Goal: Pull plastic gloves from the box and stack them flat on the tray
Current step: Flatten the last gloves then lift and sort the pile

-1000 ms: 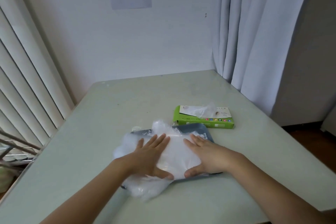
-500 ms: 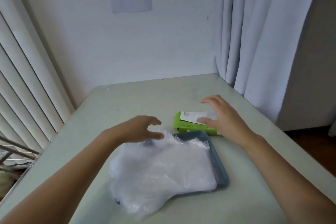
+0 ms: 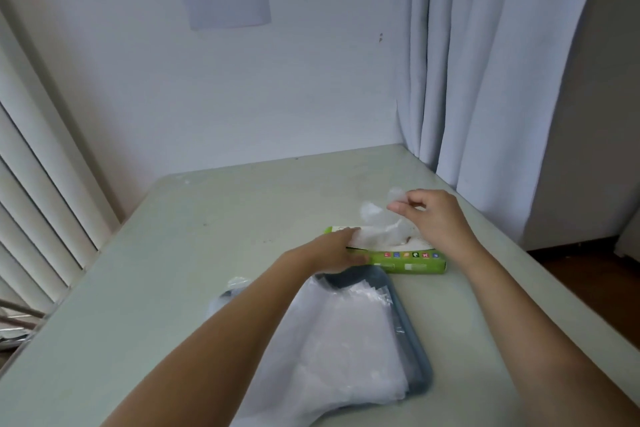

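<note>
Open table [image 3: 194,253] surface is seen left of the tray [image 3: 412,333] and beyond the box [image 3: 415,262] up to the wall [image 3: 311,97]. The box top is taken up by the left grip [image 3: 334,250], pressed on its left end, and by the right grip [image 3: 433,218], which pinches a glove [image 3: 381,229] above it. The right side is hemmed in by the curtain [image 3: 485,80]. The tray is crossed by the left forearm [image 3: 242,329].

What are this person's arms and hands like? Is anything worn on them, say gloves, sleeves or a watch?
Both are bare. The left hand and the right hand wear no gloves, and no ring shows. The left forearm and the right forearm run uncovered to the picture's bottom edge: no sleeve, watch or bracelet is in view.
</note>
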Available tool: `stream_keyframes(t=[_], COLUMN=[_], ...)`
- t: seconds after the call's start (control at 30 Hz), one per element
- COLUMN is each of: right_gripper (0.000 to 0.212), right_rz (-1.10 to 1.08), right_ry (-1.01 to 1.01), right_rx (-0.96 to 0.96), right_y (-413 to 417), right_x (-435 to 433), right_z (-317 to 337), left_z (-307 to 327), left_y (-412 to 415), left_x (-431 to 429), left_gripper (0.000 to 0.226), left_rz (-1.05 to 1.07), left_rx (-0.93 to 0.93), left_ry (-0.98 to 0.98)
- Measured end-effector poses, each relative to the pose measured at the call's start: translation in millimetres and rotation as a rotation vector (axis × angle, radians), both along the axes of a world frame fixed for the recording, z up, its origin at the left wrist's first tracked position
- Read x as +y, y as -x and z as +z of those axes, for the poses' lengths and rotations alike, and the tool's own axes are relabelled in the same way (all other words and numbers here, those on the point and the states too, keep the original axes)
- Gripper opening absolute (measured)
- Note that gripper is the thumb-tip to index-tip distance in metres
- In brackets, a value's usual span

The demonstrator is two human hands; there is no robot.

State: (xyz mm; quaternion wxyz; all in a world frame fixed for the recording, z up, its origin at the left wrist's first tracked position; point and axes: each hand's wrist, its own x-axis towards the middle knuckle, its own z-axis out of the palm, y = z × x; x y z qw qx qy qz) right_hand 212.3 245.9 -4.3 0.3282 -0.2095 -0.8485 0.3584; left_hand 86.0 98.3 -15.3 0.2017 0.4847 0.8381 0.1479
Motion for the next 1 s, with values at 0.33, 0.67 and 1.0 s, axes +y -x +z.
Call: stream_keyframes(t=[0.33, 0.67, 1.0], right_gripper=[0.011, 0.019, 0.023], right_rz=[-0.017, 0.314, 0.69], right_ry=[0.024, 0.319, 0.677], right_rx=[0.246, 0.476, 0.207], right_y=[-9.9, -37.4, -54.2], right_x=[-12.5, -40.8, -64.5], right_z=[18.1, 86.2, 118.3], left_z=[-10.2, 2.0, 95.2], left_y=[-0.7, 2.2, -14.7], left_x=[6.6, 3.6, -45.7], left_gripper=[0.054, 0.05, 0.059], left_rz=[0.004, 0.033, -0.181], left_rx=[0.073, -0.007, -0.89], left_ry=[-0.044, -0.018, -0.566])
